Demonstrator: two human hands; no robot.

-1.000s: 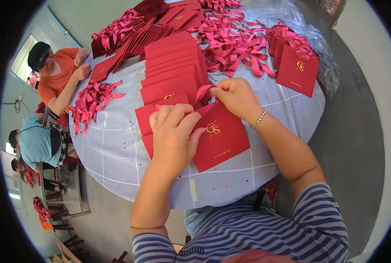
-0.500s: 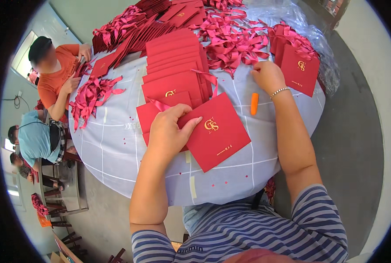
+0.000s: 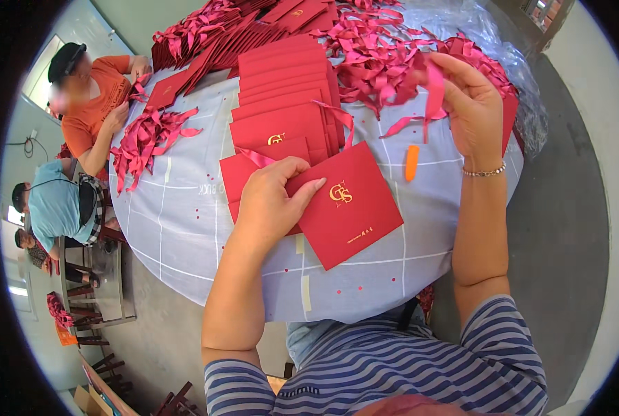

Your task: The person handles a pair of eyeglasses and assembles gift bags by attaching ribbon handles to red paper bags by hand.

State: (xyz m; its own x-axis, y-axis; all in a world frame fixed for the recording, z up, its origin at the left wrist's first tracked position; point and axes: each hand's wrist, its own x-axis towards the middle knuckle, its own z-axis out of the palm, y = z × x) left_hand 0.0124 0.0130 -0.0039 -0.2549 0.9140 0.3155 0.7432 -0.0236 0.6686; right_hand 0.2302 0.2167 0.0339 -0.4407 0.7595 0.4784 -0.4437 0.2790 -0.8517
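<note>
A square red paper gift bag (image 3: 356,211) with a gold emblem is pinched under the thumb of my left hand (image 3: 273,201). A ribbon loop rises from its top edge. Another red bag lies beneath that hand, and a stack of overlapping red bags (image 3: 281,76) stretches away behind it. At the right, my right hand (image 3: 474,111) is raised, thumb and fingers closed on a pink ribbon (image 3: 434,93) that dangles over the table. Behind the ribbon is a heap of loose pink ribbons (image 3: 372,62). Below it lies an orange cutter-like tool (image 3: 411,163).
The round table has a pale checked cloth (image 3: 184,256). A ribbon pile (image 3: 150,142) lies on its left, with more red bags (image 3: 219,48) behind. Clear plastic wrap (image 3: 489,41) covers the far right. A person in orange (image 3: 105,90) works at the left edge.
My right hand has lifted from beside the ribbon heap, turning upward, and now holds a ribbon. My left hand stays on the bag. The view has shifted slightly.
</note>
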